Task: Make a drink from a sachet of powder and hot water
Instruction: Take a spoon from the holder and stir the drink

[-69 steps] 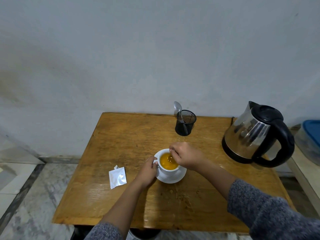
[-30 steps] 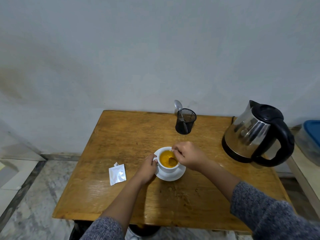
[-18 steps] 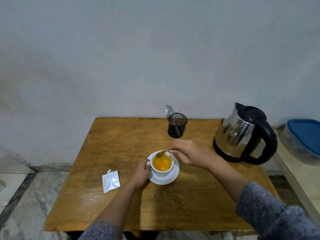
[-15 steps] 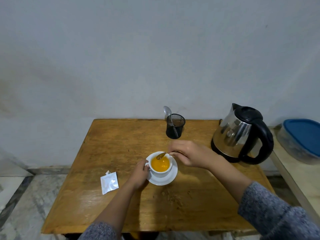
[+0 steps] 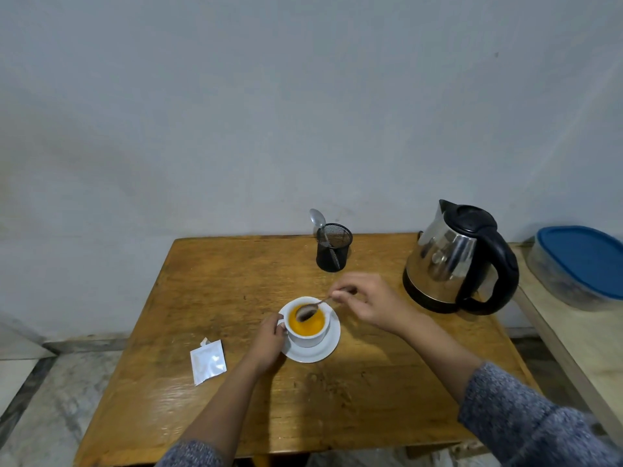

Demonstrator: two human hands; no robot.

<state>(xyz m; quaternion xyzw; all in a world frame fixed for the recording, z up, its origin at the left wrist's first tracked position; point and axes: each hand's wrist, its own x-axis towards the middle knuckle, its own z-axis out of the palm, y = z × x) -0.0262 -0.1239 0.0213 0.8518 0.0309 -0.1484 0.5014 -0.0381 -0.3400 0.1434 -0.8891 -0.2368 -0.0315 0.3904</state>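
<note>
While the white cup (image 5: 308, 326) stands on its saucer (image 5: 315, 352) near the middle of the wooden surface (image 5: 236, 291), it holds an orange drink that reaches close to its rim. Behind it a black mesh holder (image 5: 333, 247) carries a second spoon (image 5: 320, 224), bowl upward. At the cup's left side, the left hand (image 5: 268, 342) has its grip closed on the handle. From the right, the right hand (image 5: 365, 301) pinches the stem of a teaspoon (image 5: 312, 310) between thumb and fingertips, and the spoon's bowl hangs just above the drink, tilted down toward it. An opened silver sachet (image 5: 207, 361) lies flat on the surface left of the cup, well apart from it. To the right stands a steel kettle (image 5: 455, 257) with a black handle. Beyond it, on a neighbouring ledge, sits a blue-lidded tub (image 5: 580, 264).
</note>
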